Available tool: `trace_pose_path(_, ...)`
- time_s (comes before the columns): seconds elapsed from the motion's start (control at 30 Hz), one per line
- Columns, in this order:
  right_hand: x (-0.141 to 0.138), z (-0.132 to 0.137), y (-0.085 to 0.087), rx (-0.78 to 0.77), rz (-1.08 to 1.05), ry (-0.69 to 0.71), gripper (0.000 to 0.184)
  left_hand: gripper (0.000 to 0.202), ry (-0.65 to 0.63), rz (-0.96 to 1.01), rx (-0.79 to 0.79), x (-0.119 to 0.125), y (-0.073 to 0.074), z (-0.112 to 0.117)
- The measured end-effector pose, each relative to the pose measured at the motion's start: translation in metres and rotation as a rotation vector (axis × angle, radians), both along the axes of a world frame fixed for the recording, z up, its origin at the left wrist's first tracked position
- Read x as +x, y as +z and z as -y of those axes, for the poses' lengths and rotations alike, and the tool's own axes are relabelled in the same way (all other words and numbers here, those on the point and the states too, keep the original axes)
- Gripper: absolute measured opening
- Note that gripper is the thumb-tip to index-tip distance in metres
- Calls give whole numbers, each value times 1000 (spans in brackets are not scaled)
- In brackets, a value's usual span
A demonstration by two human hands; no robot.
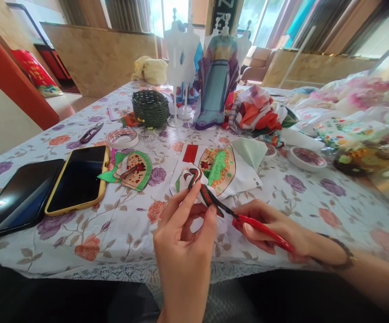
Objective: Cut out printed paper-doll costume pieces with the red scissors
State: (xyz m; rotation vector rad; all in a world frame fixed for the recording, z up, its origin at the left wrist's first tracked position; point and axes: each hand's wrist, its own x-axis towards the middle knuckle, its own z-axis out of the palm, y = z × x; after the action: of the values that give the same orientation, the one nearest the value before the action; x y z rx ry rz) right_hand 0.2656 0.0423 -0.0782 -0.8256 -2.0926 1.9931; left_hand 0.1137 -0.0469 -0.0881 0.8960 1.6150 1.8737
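The left hand point(184, 237) is raised over the near table edge, thumb and fingers pinched narrowly on a white printed fabric piece with red and green patterns point(197, 181), lifting its near corner off the cloth. Just to its right, the right hand point(275, 231) is wrapped around the handles of red-handled scissors point(248, 222); their dark blades point left and meet the pinched fabric.

On the left of the floral tablecloth-covered table point(120, 233) lie a black phone point(16, 197) and, touching its side, a yellow-cased phone point(78, 179), both near the front edge. Between the phones and the hands the cloth is bare and open. Beyond that lies a cut-out green-edged printed fabric shape point(132, 169).

Farther back, a dark green woven basket point(150, 107) stands beside a small round patterned dish point(122, 137); I cannot tell what is in either. At the right, a white shallow bowl point(307, 158) sits before a heap of colourful fabric.
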Motion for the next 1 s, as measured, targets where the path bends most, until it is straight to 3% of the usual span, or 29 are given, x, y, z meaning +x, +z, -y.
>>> trace_pose_path(0.37,2,-1,-8,-33,-20,-31,58,34,26,4,19,4,-3,2)
trace_pose_path(1.0,0,1,-6,-16,-19,-33,59,36,47,3,18,6,-3,1)
